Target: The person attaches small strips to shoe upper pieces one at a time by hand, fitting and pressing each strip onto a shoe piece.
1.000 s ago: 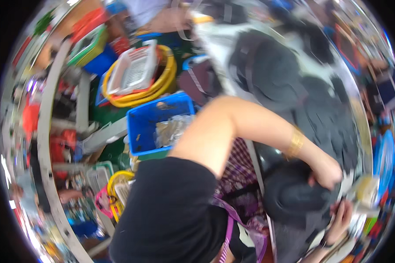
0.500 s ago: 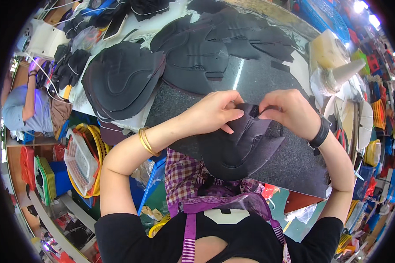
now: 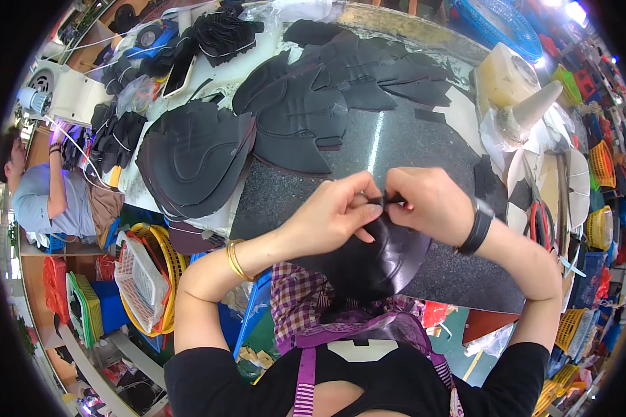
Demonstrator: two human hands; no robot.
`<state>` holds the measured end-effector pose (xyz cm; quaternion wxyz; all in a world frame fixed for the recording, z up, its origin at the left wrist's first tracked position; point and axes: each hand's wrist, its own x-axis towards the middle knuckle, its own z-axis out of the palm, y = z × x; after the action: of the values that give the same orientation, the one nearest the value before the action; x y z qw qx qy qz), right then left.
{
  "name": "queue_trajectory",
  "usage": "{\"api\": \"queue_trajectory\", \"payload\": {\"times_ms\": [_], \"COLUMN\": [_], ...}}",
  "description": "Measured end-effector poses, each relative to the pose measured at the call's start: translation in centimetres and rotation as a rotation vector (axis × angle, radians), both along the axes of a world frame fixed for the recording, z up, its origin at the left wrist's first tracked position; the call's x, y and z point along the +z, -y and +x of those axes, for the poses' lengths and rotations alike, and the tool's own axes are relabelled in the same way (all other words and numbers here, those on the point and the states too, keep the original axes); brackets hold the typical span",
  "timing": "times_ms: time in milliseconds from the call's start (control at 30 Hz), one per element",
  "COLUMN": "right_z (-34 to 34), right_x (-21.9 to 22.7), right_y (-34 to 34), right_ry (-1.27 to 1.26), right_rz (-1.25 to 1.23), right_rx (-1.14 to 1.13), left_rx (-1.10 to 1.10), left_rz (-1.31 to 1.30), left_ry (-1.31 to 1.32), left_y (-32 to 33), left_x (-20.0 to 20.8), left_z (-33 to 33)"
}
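While both hands pinched its top edge, left hand [image 3: 334,215] at nine o'clock and right hand [image 3: 428,203] at three, the black cut piece [image 3: 375,260] lay mid-table; stacked pieces [image 3: 202,156] at eleven seemingly awaited handling.

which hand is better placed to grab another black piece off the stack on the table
Left, probably. The left hand sits on the same side as the stack of black pieces, up and to its left. The right hand also pinches the black piece, farther from that stack.

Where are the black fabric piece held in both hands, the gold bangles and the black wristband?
black fabric piece [image 3: 382,260], head view, its rounded lower part below the hands.
gold bangles [image 3: 235,260], head view, on the left wrist.
black wristband [image 3: 475,228], head view, on the right wrist.
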<state>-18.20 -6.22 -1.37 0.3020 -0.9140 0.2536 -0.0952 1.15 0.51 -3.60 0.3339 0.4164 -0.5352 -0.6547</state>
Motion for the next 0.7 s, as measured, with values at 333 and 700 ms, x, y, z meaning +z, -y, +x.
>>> {"api": "queue_trajectory", "payload": {"times_ms": [333, 700], "right_z": [0.5, -0.4], "right_x": [0.5, 1.9], "right_y": [-3.4, -3.0], "right_ry": [0.101, 0.390], "right_rz": [-0.684, -0.408], "right_rx": [0.036, 0.239], "left_rx": [-0.295, -0.397], "left_rz": [0.538, 0.511], "left_ry": [-0.428, -0.358], "left_y": [1.9, 2.9], "left_x": [-2.0, -0.5], "left_z": [1.7, 2.0]}}
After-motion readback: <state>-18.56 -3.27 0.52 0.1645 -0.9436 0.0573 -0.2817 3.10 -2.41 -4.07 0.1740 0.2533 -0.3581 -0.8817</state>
